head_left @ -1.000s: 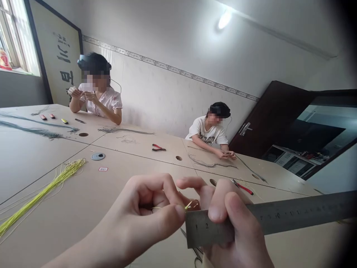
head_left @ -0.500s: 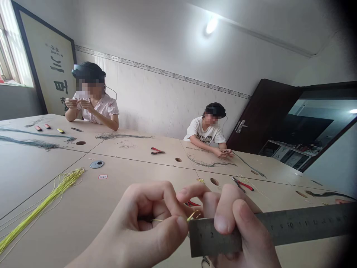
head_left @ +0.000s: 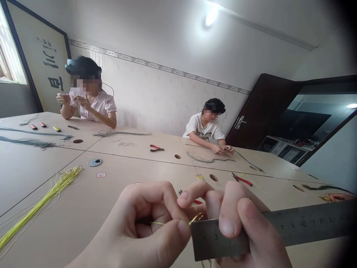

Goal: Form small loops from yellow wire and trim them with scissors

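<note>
Two of my fingers on the left hand point(head_left: 139, 227) pinch a thin gold wire point(head_left: 196, 218), thumb pressed against curled forefinger, so their grip is narrow and closed on it. The wire's bent tip sticks out past my thumb, just above the near end of a steel ruler point(head_left: 292, 225). My right hand point(head_left: 245, 230) clamps that ruler, with the thumb on its face and the other fingers wrapped around it; one fingertip reaches across toward the wire above the ruler's edge.

Below my hands lies the pale table point(head_left: 117, 163). A yellow wire bundle point(head_left: 41, 208) lies to my left, and red-handled pliers point(head_left: 241, 180) lie ahead to my right. A second pair of pliers point(head_left: 156, 148) lies farther along. Two people wearing headsets sit across the table: one in a pink blouse point(head_left: 92, 108) raises both hands, and one in a white T-shirt point(head_left: 203, 128) works low over the table. Another person's hand point(head_left: 338, 196) shows at the far right.
</note>
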Tool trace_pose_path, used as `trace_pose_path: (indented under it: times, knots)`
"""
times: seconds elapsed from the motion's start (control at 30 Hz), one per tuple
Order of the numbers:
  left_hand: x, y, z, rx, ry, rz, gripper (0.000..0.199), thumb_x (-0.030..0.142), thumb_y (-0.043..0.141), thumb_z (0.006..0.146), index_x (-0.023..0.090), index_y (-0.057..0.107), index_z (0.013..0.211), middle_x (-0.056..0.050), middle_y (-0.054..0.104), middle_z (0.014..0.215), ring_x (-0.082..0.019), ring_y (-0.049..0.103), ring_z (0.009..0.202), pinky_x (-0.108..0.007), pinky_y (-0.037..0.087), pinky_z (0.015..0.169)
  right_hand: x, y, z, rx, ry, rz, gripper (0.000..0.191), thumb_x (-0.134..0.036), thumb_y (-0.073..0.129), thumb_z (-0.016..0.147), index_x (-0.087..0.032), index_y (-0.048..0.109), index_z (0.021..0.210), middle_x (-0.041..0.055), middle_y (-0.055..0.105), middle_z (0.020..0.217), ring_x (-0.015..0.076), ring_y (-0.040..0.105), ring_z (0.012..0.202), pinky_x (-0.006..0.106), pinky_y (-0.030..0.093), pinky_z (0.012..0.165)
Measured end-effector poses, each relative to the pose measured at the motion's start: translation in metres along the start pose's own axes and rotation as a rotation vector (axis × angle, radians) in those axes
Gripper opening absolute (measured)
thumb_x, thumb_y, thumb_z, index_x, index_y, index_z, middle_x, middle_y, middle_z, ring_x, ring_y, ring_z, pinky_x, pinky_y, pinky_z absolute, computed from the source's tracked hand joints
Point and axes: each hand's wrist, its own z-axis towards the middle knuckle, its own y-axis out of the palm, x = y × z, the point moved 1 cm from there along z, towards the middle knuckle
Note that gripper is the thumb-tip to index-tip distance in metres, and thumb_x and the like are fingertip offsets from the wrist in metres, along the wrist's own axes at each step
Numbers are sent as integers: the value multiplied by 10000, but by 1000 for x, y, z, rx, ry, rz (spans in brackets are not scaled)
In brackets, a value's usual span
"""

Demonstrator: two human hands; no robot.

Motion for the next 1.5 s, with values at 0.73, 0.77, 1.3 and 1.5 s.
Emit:
trace_pose_path:
  times: [0.73,0.77,1.3,1.5]
  knots:
    - [-5,-5,3,-100,69,-53,297,363,720,757,171,541,618,-96,740,983,-243,668,870,-284,530,637,3,-1,0,153,5,50,254,-418,606,847,-277,687,652,39,661,647,271,660,841,524,534,823]
    - [-5,-5,3,-101,68,-51,297,362,719,758,172,540,618,-96,744,949,-244,668,864,-283,527,630,3,-2,0,139,5,47,255,-423,598,852,-280,686,659,41,667,652,273,659,847,516,539,808]
    - [-6,-5,4,-148,54,-81,284,387,692,783,176,551,655,-80,739,870,-202,662,770,-243,460,550,2,-2,-2,159,31,40,254,-413,596,853,-270,682,661,71,687,745,268,666,835,389,573,584]
    - [-5,-4,4,-111,71,-68,299,387,701,771,180,534,634,-84,736,855,-203,651,757,-244,446,531,0,0,-4,149,52,45,248,-388,563,868,-269,684,687,71,684,763,255,659,843,383,574,622]
